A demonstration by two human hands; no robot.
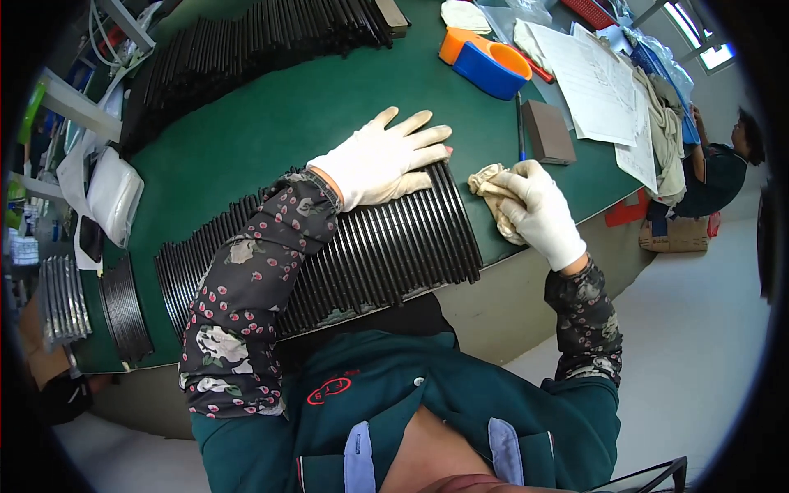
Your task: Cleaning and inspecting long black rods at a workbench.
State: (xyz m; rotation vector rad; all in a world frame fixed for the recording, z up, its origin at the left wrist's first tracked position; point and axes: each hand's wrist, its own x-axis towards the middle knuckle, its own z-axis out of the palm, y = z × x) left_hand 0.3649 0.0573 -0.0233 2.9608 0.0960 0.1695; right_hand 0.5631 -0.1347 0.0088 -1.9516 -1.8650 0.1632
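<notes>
A row of thin black rods [370,255] lies side by side on the green table in front of me. My left hand [382,160], in a white glove, rests flat over the far ends of the rods, its fingers spread toward the right. To the right of the row, my gloved right hand [538,209] is closed on a crumpled beige cloth [496,197]. The cloth hangs over the table near its front edge, apart from the rods. Part of the row is hidden under my left forearm.
More black rods [255,41] are piled at the back. A tape dispenser [489,66], a pen [520,127], a brown block [549,133] and papers [588,82] lie at the right. Smaller rod bundles [126,311] sit at the left. Another person [715,168] is at far right.
</notes>
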